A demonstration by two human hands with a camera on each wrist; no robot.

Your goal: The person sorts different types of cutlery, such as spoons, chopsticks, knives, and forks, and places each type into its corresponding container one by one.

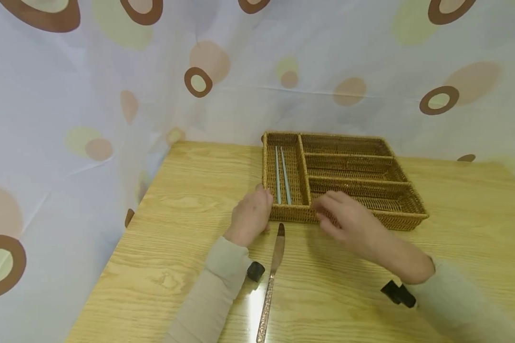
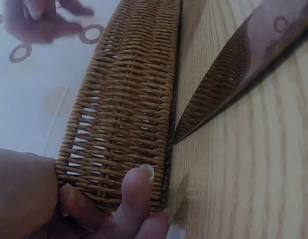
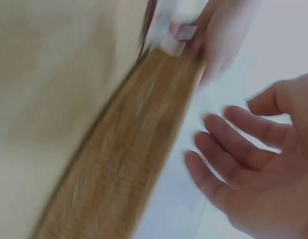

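Observation:
A brown wicker cutlery tray (image 1: 296, 213) lies on the table, with two pale chopsticks (image 1: 277, 175) in its left compartment. My left hand (image 1: 250, 214) grips the tray's near left corner; in the left wrist view its fingertips (image 2: 135, 186) curl against the woven wall. Over the tray's near side hovers my right hand (image 1: 349, 221), fingers loosely bent and holding nothing. The right wrist view shows those fingers (image 3: 233, 144) spread beside the blurred wicker wall. A table knife (image 1: 277, 252) lies in front of the tray, its tip pointing toward the near wall.
The tray's right part has three long compartments, parted by wicker dividers (image 1: 356, 180). Behind and to the left of the wooden table (image 1: 176, 214) hangs a pale cloth (image 1: 240, 109) with brown rings and coloured spots.

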